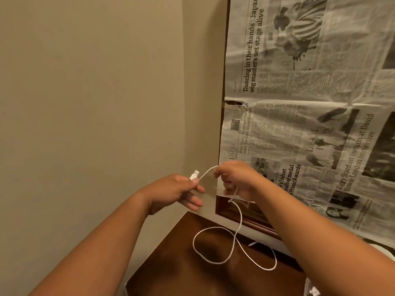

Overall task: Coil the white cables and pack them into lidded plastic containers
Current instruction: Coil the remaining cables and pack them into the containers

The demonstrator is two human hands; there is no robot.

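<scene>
The left hand [173, 193] pinches the white cable [241, 218] just behind its USB plug [195, 174], which points up and away. The right hand [239, 180], close beside it, holds the cable in curled fingers. A short arc of cable joins the two hands. The rest hangs below the right hand and loops over the brown table [192, 274]. Newspaper [310, 103] covers the surface behind, beside a beige wall [96, 92].

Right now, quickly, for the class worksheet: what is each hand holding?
Left hand: pinches the white cable just behind its USB plug.
Right hand: grips the same cable further along.
</scene>
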